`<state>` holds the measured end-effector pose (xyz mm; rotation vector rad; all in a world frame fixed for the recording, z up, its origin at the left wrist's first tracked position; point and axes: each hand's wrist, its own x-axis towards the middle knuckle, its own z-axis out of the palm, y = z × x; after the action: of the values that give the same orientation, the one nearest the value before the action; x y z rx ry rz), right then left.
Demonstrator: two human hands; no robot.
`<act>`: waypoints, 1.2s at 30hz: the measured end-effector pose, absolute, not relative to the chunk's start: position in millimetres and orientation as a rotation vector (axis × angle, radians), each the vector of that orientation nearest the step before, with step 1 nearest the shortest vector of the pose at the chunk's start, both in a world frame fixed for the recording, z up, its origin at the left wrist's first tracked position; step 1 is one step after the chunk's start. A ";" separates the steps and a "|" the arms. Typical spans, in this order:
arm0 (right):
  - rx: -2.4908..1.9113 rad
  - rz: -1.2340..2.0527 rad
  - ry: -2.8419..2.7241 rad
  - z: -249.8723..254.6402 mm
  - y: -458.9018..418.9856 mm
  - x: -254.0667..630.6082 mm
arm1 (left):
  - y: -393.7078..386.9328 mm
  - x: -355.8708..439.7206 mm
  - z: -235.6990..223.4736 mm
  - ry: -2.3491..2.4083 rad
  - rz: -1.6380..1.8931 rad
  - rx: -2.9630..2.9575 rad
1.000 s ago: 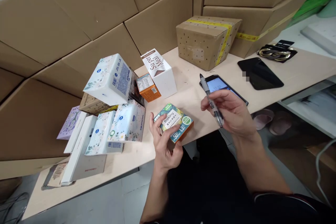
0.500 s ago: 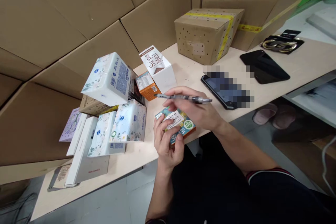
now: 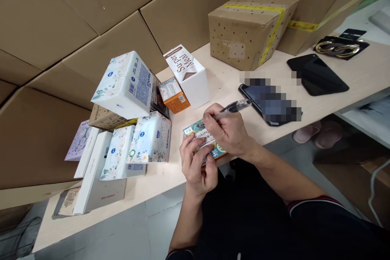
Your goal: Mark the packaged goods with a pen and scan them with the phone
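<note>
Near the table's front edge lies a small teal and orange carton (image 3: 200,134), printed with "Binking" lettering and a white label. My left hand (image 3: 197,164) grips it from the near left, fingers bent over its top and thumb against the near side. Pinched in my closed right hand (image 3: 229,133) is a clear-barrelled pen (image 3: 236,107), its rear end pointing up and right. That hand rests over the carton's right part, and the pen's tip is hidden behind the fingers.
An orange box (image 3: 176,100) and a white "Su-per Meal" box (image 3: 191,77) stand beyond the carton. Tissue packs (image 3: 122,85) and flat white boxes (image 3: 103,187) are stacked left. A phone (image 3: 262,103), black tablet-like slab (image 3: 318,75) and taped cardboard box (image 3: 240,36) lie right and behind.
My right hand has come down onto the carton, and the pen has swung from lying nearly level to slanting with its rear end up. My left hand stays on the carton.
</note>
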<state>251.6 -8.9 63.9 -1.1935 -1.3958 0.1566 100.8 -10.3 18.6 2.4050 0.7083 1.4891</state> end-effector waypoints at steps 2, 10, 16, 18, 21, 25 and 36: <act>-1.216 0.141 -1.406 64.1 -8.1 251.8 | -10.2 101.0 18.7 0.712 1.490 2.403; -1.269 0.169 -1.436 65.2 -7.8 250.9 | -10.1 101.2 18.7 0.711 1.494 2.406; -1.309 0.175 -1.483 65.5 -7.3 251.4 | -10.3 101.4 19.1 0.689 1.490 2.394; -1.322 0.171 -1.491 65.2 -7.3 251.7 | -10.3 101.2 18.7 0.695 1.489 2.394; -1.327 0.171 -1.488 65.3 -7.5 251.4 | -10.2 101.0 18.3 0.697 1.484 2.389; -1.305 0.175 -1.465 66.1 -8.0 250.5 | -9.8 100.9 17.9 0.685 1.482 2.387; -1.295 0.158 -1.440 62.4 -7.8 250.0 | -9.8 100.5 18.3 0.706 1.489 2.409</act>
<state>250.0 -7.8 62.4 -1.2947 -1.4396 0.1583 100.5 -9.8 18.3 2.4091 0.7062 1.4893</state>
